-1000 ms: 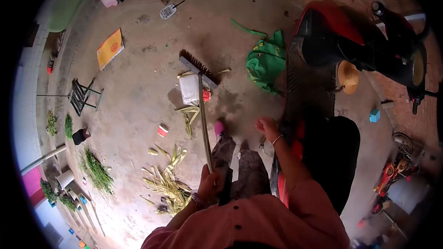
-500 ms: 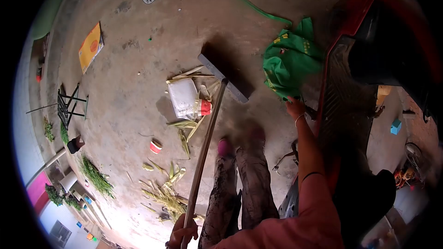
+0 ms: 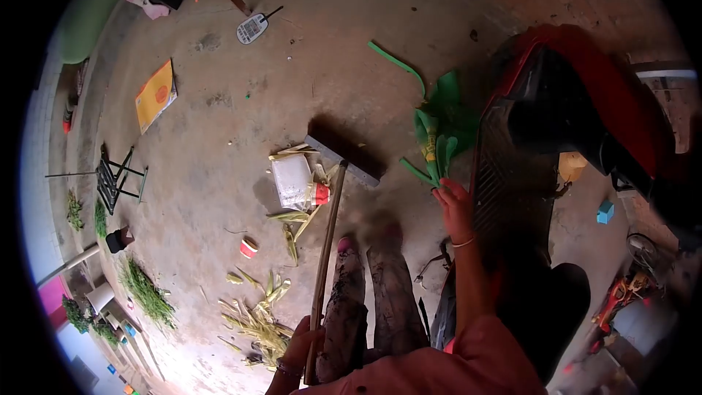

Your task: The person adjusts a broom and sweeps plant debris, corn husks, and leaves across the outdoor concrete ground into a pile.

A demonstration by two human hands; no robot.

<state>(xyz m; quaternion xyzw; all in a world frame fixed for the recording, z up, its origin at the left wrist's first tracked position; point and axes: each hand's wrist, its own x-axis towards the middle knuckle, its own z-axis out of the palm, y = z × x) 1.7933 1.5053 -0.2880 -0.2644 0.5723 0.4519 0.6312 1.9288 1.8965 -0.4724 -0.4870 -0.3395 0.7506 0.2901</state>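
My left hand [image 3: 298, 345] is closed around the lower part of a long wooden handle [image 3: 327, 256]. At its far end the wide broom head [image 3: 344, 160] rests on the floor, touching corn husks. Against it lie a white box [image 3: 292, 180] and a red and white cup [image 3: 319, 194]. On the right, my right hand [image 3: 455, 205] pinches the gathered end of a green cloth [image 3: 439, 128], which hangs in folds beside the scooter's footboard.
A red and black scooter [image 3: 504, 168] stands close on the right. Corn husks [image 3: 256, 322], another red cup [image 3: 248, 248], a yellow sheet [image 3: 155, 96], a hand fan [image 3: 252, 28] and a folding stool [image 3: 117, 178] are on the floor to the left.
My right hand has drawn the green cloth up and together; it was spread wider before. The view has shifted, and the broom head stays beside the white box.
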